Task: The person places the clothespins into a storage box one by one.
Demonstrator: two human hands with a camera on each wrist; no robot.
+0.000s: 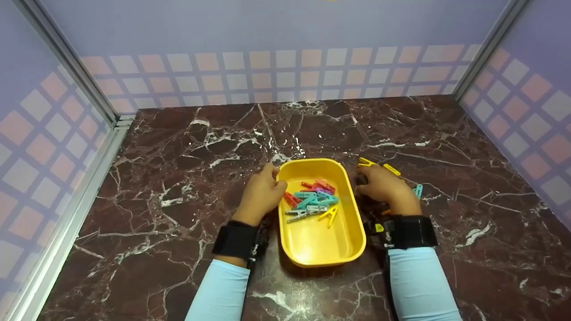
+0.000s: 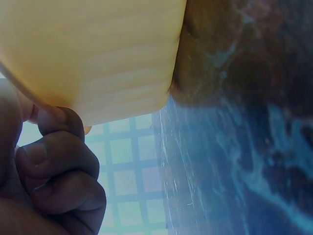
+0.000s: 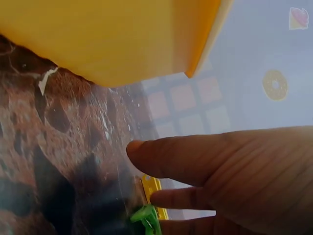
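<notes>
A yellow plastic tray [image 1: 312,245] stands on the marble surface, holding several clothespins: red [image 1: 292,199], teal [image 1: 305,195], grey [image 1: 299,215], purple and yellow [image 1: 330,215]. My left hand [image 1: 261,194] pinches its left rim between thumb and curled fingers. To the right of the tray, my right hand [image 1: 386,187] reaches low with thumb and fingers apart, gripping nothing visible. Close to its fingertips, the right wrist view has a green clothespin [image 3: 147,219] and a yellow clothespin [image 3: 150,186]. The head view hides the green one.
Around the right hand lie more loose clothespins, including a yellow one [image 1: 391,169] beyond the knuckles and a teal one [image 1: 418,191] to the right. Tiled-pattern panels [image 1: 285,71] bound the dark marble tabletop [image 1: 178,245] at the back and both sides.
</notes>
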